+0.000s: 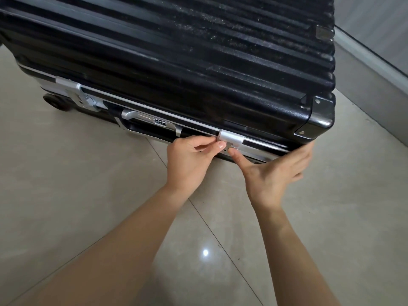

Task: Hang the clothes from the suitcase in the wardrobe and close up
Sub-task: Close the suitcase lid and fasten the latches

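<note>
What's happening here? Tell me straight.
A person is working on the silver latch of a black suitcase that lies with its lid down on the tiled floor. The left hand pinches the latch's lower part. The right hand presses its thumb just below it, with its fingers spread along the case's edge. No clothes or wardrobe are in view.

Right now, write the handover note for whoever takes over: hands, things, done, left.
Left hand: pinches the silver latch on the black suitcase.
Right hand: open, thumb pressing under that latch, fingers on the suitcase's edge.
Suitcase lies shut on the tiled floor; clothes and wardrobe not in view.
Done: lid down. Left: finish this latch, check the second latch.
</note>
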